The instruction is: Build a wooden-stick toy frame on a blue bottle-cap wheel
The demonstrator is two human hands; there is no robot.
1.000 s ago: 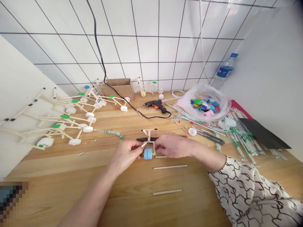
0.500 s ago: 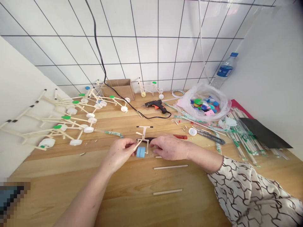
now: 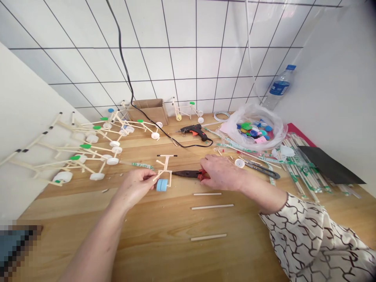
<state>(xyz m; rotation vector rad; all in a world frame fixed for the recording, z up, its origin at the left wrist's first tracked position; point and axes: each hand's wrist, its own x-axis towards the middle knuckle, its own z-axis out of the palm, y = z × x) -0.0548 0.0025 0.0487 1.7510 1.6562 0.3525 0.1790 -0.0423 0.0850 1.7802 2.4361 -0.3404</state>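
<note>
My left hand (image 3: pixel 135 186) pinches a small frame of pale wooden sticks (image 3: pixel 165 164). A dark-tipped crossbar tops this frame, and a pair of light blue bottle caps (image 3: pixel 162 185) sits low on it as a wheel. My right hand (image 3: pixel 221 172) is closed round the red handles of a pair of pliers (image 3: pixel 188 174), whose dark jaws point left towards the stick frame. Part of the handles is hidden under my palm. Three loose sticks (image 3: pixel 212 206) lie on the wooden table nearer to me.
Several stick tricycles (image 3: pixel 88 147) crowd the left side. At the back are a cardboard box (image 3: pixel 149 109), a glue gun (image 3: pixel 194 131) with its cord and a bag of caps (image 3: pixel 254 129). A utility knife (image 3: pixel 261 168) and bundled sticks (image 3: pixel 305 168) lie right.
The stick frame has shifted left with my left hand. My right hand has moved right, away from the frame, onto the pliers' handles; the pliers' jaws now show.
</note>
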